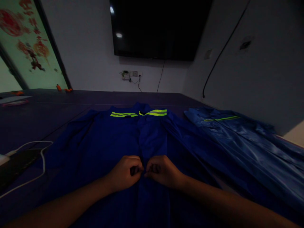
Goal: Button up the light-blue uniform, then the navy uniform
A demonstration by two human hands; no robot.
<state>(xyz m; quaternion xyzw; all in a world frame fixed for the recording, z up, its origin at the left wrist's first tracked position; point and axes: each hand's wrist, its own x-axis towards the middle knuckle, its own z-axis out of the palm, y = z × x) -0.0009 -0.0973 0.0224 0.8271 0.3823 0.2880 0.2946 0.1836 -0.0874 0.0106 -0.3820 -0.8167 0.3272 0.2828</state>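
A dark blue work jacket (114,139) lies spread out before me, collar at the far end, with yellow-green reflective strips (156,112) across its chest. Over its front opening, my left hand (127,172) is closed in a pinch, thumb and fingertips at the edge of the placket. Close beside it, my right hand (163,171) pinches the other side in the same way. Both hands grip the jacket's cloth along the middle line, their fingertips nearly touching. Whether a button or zip sits between them is too dark to make out.
To the right lies another blue garment (228,129) with a thin reflective strip. A white cable (43,158) loops at the left beside a dark power strip or mat (21,167). A large black screen (161,28) hangs on the wall, and small orange objects (67,90) lie near the door.
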